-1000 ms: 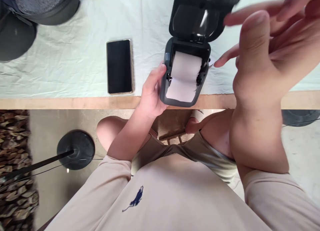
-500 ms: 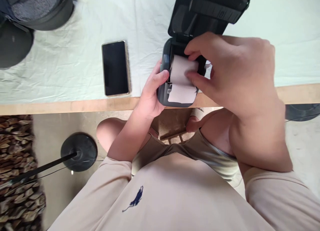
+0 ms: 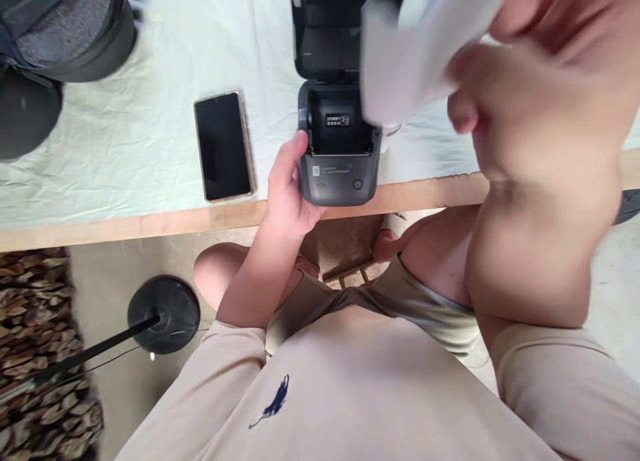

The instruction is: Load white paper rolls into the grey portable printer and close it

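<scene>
Table point(image 3: 430, 189) spans the view, its wooden front edge bare below a pale, creased cloth point(image 3: 165, 161). Person seated at it, light shirt point(image 3: 370, 394) with a small dark emblem point(image 3: 271, 402) on the chest. Dark bag point(image 3: 93, 54) at the far left of the cloth, cut off by the frame. On the floor, lower left: round black stand base point(image 3: 164, 314) with a pole slanting out of it. Printer point(image 3: 340, 178), dark grey, sits at the table's front edge near mid-view, its lid point(image 3: 325, 41) swung open toward the far side; the paper bay is vacant, black inside. Left hand point(image 3: 289, 188) clamped on the printer's left side, thumb on the rim, remaining fingers mostly hidden behind the body. Right hand point(image 3: 530, 88) raised to the right, nearer the camera, fingers closed on white paper point(image 3: 407, 68). Paper overlaps the lid and the bay's upper right corner in view; blurred, so roll or loose strip cannot be settled. Phone point(image 3: 223, 146), screen dark, lies on the cloth left of the left hand, well apart from the printer. Smallest items: printed label point(image 3: 337, 120) within the bay; round power button point(image 3: 357, 184) on the printer's near face, right side.
</scene>
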`<act>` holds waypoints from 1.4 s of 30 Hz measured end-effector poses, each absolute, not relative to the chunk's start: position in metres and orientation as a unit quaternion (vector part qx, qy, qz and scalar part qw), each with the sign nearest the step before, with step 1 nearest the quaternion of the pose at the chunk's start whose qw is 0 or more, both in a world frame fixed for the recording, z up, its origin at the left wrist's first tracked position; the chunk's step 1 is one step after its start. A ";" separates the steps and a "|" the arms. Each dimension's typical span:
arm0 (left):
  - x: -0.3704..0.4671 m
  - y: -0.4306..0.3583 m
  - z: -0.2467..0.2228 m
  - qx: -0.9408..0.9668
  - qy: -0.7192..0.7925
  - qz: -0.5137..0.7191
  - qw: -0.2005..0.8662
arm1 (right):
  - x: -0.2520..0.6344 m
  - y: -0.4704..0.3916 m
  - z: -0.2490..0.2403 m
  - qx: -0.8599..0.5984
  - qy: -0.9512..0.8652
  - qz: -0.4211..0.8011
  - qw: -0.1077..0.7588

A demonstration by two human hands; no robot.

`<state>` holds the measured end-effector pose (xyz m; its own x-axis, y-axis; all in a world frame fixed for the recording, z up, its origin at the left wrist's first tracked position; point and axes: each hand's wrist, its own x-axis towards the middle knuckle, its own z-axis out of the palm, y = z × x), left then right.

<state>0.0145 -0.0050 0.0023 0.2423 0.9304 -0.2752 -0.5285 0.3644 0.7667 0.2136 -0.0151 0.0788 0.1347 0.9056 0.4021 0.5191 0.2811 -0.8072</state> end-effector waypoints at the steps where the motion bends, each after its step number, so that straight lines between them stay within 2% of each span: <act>1: 0.014 -0.004 0.003 0.272 0.369 0.493 0.740 | 0.221 -0.009 0.071 -0.556 -0.577 0.221 0.555; 2: 0.014 -0.003 0.004 0.271 0.370 0.491 0.741 | 0.228 -0.003 0.063 -0.554 -0.521 0.248 0.600; 3: 0.013 -0.003 0.004 0.272 0.371 0.489 0.741 | 0.234 0.002 0.054 -0.550 -0.503 0.273 0.608; 7: 0.013 -0.001 0.005 0.277 0.359 0.488 0.746 | 0.253 0.011 0.025 -0.553 -0.531 0.280 0.577; 12: 0.014 -0.001 0.005 0.259 0.336 0.500 0.755 | 0.266 0.009 0.004 -0.561 -0.610 0.190 0.527; 17: 0.014 -0.001 0.008 0.224 0.350 0.507 0.755 | 0.270 -0.003 0.008 -0.687 -0.618 0.126 0.361; 22: 0.014 -0.002 0.008 0.220 0.365 0.506 0.750 | 0.241 -0.022 0.018 -0.612 -0.683 0.015 0.400; 25: 0.014 -0.002 0.007 0.226 0.361 0.525 0.737 | 0.223 -0.017 0.005 -0.600 -0.726 0.068 0.330; 27: 0.014 -0.002 0.007 0.229 0.368 0.526 0.732 | 0.218 -0.011 -0.006 -0.591 -0.735 0.101 0.317; 29: 0.013 -0.002 0.007 0.228 0.374 0.520 0.733 | 0.220 -0.006 -0.013 -0.573 -0.725 0.145 0.353; 31: 0.012 -0.002 0.007 0.223 0.367 0.520 0.738 | 0.224 -0.004 -0.016 -0.544 -0.688 0.220 0.427; 33: 0.011 -0.001 0.006 0.216 0.353 0.522 0.746 | 0.227 -0.006 -0.015 -0.510 -0.617 0.323 0.504; 35: 0.011 0.000 0.006 0.208 0.346 0.526 0.749 | 0.227 -0.008 -0.011 -0.482 -0.526 0.438 0.547; 38: 0.013 0.000 0.007 0.200 0.343 0.526 0.752 | 0.225 -0.012 0.000 -0.457 -0.407 0.564 0.554; 42: 0.014 -0.001 0.009 0.194 0.347 0.529 0.750 | 0.227 -0.014 0.011 -0.420 -0.369 0.634 0.534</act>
